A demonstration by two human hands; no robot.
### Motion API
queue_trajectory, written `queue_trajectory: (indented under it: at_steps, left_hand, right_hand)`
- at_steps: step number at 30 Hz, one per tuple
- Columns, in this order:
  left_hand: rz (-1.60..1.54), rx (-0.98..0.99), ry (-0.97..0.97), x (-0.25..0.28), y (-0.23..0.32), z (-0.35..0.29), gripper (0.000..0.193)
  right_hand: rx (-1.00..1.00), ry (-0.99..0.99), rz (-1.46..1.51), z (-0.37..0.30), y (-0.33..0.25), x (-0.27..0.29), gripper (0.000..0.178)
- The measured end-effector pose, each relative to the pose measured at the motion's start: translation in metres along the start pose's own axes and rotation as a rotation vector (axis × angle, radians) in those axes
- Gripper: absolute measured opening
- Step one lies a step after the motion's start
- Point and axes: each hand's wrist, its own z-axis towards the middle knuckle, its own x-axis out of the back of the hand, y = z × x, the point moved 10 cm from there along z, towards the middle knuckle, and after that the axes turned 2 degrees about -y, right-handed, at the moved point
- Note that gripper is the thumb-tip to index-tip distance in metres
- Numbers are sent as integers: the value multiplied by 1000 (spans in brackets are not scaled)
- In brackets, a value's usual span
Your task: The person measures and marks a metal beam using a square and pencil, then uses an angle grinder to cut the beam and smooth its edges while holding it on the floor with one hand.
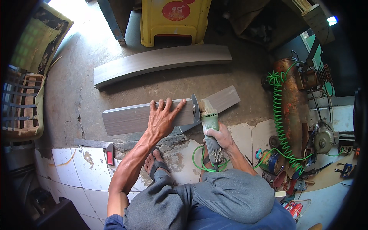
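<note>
My left hand presses on a grey wood-grain beam, its fingers spread and hooked over the far edge. In my right hand is a green angle grinder, gripped round its body. Its thin cutting disc stands upright at the beam's right end; whether it touches the beam I cannot tell. A shorter board of the same grey finish lies slanted behind the grinder, partly hidden by it. From the grinder's rear a green cord loops over the floor.
A longer grey beam lies farther off, before a yellow plastic stool. On the tiles at left is a try square with a red-marked stock. A rusty compressor tank with a coiled green hose stands right, near scattered tools.
</note>
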Motion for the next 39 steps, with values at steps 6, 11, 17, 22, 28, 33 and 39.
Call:
queue_trajectory:
  at_steps: [6,11,17,22,28,33,39]
  left_hand:
    - [-4,-14,28,9,6,-1,110]
    - [-99,95,8,29,-19,-6,125]
    - [-255,175,-80,38,-43,-11,131]
    - [-269,141,-94,40,-42,-12,130]
    - [-290,129,-121,40,-40,-12,130]
    - [-288,123,-136,39,-38,-11,129]
    - [-255,112,-140,39,-34,-9,130]
  right_hand:
    - [29,29,17,-2,-3,8,38]
    - [55,42,25,-5,0,20,39]
    - [70,50,-279,-2,11,25,58]
    - [108,57,-504,0,10,16,79]
    - [79,95,-586,0,0,16,82]
    - [105,121,-601,-4,-11,14,86]
    - [132,147,-616,-5,-21,16,86]
